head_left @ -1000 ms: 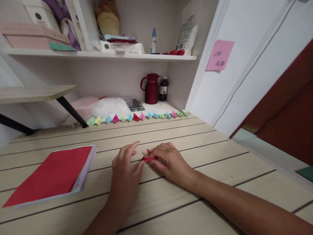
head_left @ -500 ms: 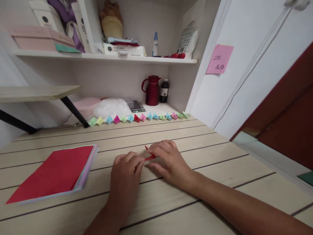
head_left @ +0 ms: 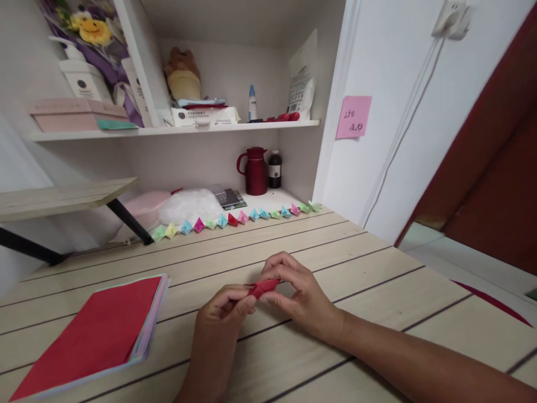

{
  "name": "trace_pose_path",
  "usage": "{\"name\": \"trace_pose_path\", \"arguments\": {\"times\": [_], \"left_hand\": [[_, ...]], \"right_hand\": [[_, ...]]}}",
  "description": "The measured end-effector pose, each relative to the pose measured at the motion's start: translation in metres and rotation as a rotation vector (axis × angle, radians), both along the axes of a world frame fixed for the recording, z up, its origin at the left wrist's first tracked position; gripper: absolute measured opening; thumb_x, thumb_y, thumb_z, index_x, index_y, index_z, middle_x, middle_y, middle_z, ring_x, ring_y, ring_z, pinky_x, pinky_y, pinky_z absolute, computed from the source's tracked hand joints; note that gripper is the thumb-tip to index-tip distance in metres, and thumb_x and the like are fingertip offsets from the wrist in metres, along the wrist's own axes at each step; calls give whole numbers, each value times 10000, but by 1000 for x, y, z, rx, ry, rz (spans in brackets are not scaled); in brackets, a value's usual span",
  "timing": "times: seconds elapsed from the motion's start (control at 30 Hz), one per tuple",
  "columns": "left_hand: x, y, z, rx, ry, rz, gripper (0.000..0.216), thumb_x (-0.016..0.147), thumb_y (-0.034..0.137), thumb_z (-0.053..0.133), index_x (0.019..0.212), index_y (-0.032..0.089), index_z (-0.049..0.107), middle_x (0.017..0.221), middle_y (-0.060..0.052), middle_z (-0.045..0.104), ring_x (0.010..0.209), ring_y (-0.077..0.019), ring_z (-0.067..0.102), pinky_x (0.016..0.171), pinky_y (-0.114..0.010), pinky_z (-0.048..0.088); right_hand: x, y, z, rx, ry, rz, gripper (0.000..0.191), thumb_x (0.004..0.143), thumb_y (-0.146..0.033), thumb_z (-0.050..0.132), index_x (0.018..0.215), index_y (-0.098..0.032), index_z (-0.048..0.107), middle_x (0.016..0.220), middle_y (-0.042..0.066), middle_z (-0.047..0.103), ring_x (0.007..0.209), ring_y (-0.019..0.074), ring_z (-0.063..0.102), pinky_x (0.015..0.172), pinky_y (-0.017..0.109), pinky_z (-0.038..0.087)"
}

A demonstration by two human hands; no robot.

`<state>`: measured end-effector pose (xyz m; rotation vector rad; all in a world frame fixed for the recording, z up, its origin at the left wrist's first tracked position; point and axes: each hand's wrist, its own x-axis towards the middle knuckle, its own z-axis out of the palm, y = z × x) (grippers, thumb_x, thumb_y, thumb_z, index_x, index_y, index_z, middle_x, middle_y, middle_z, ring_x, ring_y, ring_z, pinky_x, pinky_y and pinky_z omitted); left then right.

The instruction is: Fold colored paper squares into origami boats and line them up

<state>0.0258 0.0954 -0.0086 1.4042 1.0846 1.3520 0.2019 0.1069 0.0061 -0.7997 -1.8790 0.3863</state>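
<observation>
A small folded red paper [head_left: 264, 287] is held between my two hands above the striped wooden table [head_left: 361, 268]. My left hand [head_left: 224, 313] pinches its left end between thumb and fingers. My right hand [head_left: 293, 285] grips the right end, thumb below and fingers curled over the top. To the left lies a stack of coloured paper sheets [head_left: 96, 330] with a red one on top. Along the table's back edge runs a row of small folded paper boats [head_left: 232, 220] in green, yellow, blue, pink and red.
Behind the row, a dark red jug [head_left: 255, 172] and a dark bottle [head_left: 274, 169] stand under a white shelf [head_left: 176, 130]. A small raised wooden stand [head_left: 67, 198] with black legs is at the left. A pink note [head_left: 353, 117] sticks to the wall.
The red paper has turned so that more of its folded face shows between my fingers. My view has tilted up, so the whole scene sits lower.
</observation>
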Motion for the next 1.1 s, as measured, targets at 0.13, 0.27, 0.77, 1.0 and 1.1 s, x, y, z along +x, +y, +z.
{"name": "trace_pose_path", "arguments": {"times": [0.13, 0.27, 0.77, 1.0, 1.1], "left_hand": [[0, 0, 1, 61, 153, 34, 92, 757, 287, 657, 778, 200, 676, 757, -5, 642, 683, -153, 607, 662, -280, 499], [-1, 0, -3, 298, 416, 216, 326, 763, 213, 655, 1083, 242, 603, 1038, -35, 620, 796, -162, 622, 805, -355, 506], [-20, 5, -6, 281, 1140, -144, 290, 851, 157, 583, 1079, 289, 704, 1203, -28, 682, 1106, -247, 593, 936, -466, 453], [-21, 2, -1, 316, 1222, -167, 374, 862, 139, 582, 1155, 356, 666, 1249, 1, 665, 1124, -249, 592, 929, -487, 458], [-21, 4, -3, 330, 1222, -152, 367, 864, 140, 581, 1133, 371, 678, 1235, 12, 673, 1109, -246, 597, 924, -485, 458]], "right_hand": [[3, 0, -3, 87, -105, -45, 56, 888, -252, 629, 858, -225, 667, 880, 37, 620, 865, 175, 577, 794, 346, 418], [7, 3, -8, 222, -340, -112, 101, 914, -233, 569, 872, -202, 655, 886, 42, 637, 833, 170, 550, 768, 350, 354], [14, 11, -22, -225, -499, 167, 296, 770, -309, 765, 1036, -248, 650, 1112, 38, 635, 1041, 207, 542, 925, 360, 357], [22, 13, -20, -250, -472, 138, 243, 753, -285, 779, 964, -233, 672, 1115, 48, 639, 1060, 216, 566, 964, 386, 377], [23, 13, -21, -271, -424, 103, 163, 760, -206, 760, 908, -227, 694, 1073, 44, 659, 1019, 207, 587, 930, 368, 412]]}}
